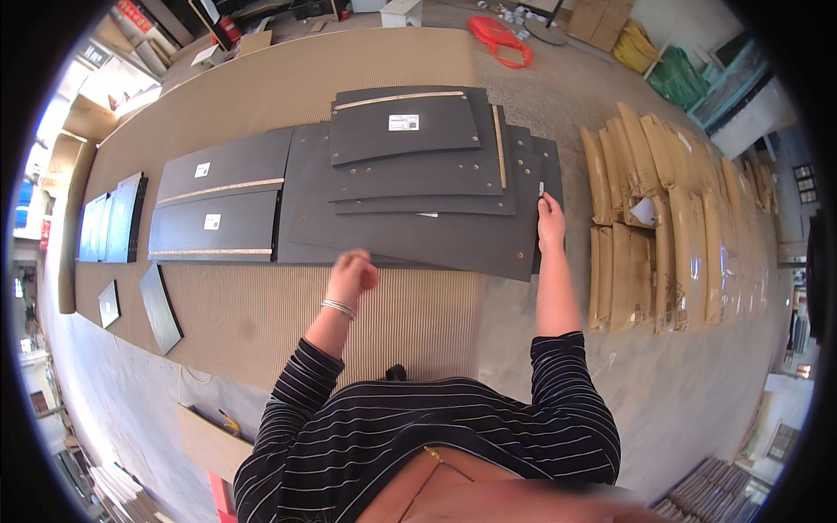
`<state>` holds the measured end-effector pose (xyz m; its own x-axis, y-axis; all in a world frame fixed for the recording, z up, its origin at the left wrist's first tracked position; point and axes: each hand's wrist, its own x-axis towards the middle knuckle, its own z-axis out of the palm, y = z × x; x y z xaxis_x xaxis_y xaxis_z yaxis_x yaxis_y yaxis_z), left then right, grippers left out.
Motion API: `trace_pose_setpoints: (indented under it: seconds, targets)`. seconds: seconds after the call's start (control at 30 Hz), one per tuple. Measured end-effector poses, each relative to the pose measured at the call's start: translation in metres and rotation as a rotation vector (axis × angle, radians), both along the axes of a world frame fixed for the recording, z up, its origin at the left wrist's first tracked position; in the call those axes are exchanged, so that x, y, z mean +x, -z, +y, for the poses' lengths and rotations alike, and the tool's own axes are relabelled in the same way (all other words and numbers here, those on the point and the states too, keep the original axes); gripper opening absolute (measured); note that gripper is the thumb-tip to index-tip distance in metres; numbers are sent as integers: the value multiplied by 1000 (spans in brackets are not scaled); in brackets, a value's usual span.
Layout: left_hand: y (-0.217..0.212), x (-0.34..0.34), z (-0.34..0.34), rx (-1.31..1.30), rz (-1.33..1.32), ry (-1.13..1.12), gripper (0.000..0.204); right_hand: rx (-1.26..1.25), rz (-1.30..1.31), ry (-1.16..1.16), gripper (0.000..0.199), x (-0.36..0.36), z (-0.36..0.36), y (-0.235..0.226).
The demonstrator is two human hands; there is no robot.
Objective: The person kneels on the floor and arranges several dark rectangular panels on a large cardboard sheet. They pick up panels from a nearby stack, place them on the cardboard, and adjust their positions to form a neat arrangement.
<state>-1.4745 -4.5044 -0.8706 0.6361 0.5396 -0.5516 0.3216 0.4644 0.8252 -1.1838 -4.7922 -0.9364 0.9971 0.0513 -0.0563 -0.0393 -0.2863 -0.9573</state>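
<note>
A stack of dark grey flat panels (410, 235) lies in front of me, the pieces overlapping at slightly different angles. My right hand (550, 225) grips the right edge of a panel (510, 248), its fingers beside a small white label. My left hand (353, 272) is curled at the stack's front edge; whether anything is inside its fingers is hidden. On top rests a smaller panel (375, 144) with a white label and a pale strip along its far edge. Two labelled panels (231, 166) with pale strips lie to the left of the stack.
Corrugated cardboard (392, 305) covers the worktable. Farther left are narrow dark panels (112, 222) and two small dark pieces (162, 309). Several brown wrapped packages (689, 227) stand on the right. A red plastic bag (497, 39) lies on the floor beyond the table.
</note>
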Motion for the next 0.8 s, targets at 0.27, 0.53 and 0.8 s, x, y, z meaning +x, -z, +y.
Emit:
trace_pose_setpoints:
  seconds: [0.27,0.53,0.8]
  targets:
    - [-7,110,141,882,-64,-176,56,-323,-337,-12,44,-31,26,-29]
    - [-11,172,154,751,233,209,84,-619,-221,-250,86,11,101,-50]
    - [-14,135,124,912,297,353,84,-561,-220,-116,81,-68,82,-44]
